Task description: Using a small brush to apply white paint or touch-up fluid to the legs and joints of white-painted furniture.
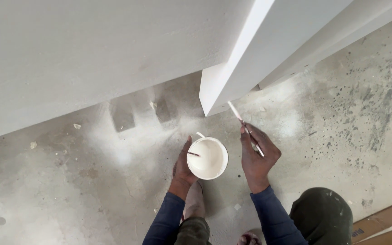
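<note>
Just below the white corner (218, 86) where two painted wall faces met, a thin brush (246, 129) was held in the right hand (257, 156), its fingers closed around the lower part of the handle. The brush was seen to lie on a slant, its long axis running from the hand up and to the left, so that the far tip was brought close against the lower edge of the corner; whether the tip was touching the painted face could not be told. A small round cup (207, 158) of white paint was gripped by the left hand (183, 169), the fingers wrapped around its left side and the thumb laid near the rim. A thin dark stick or second brush (190, 153) was seen resting across the cup's left rim, with its end in the paint. The cup was held just beside the right hand, to its left and slightly lower, with a narrow gap between the two. The corner lay above and a little to the left of the right hand, which was clearly the nearer of the two to it; the left hand was kept lower and further off. Both sleeves (271, 213) were dark blue. The dusty concrete floor (350, 127) was spattered with dark specks to the right, and a strip of cardboard (386, 222) was lying at the lower right edge.
</note>
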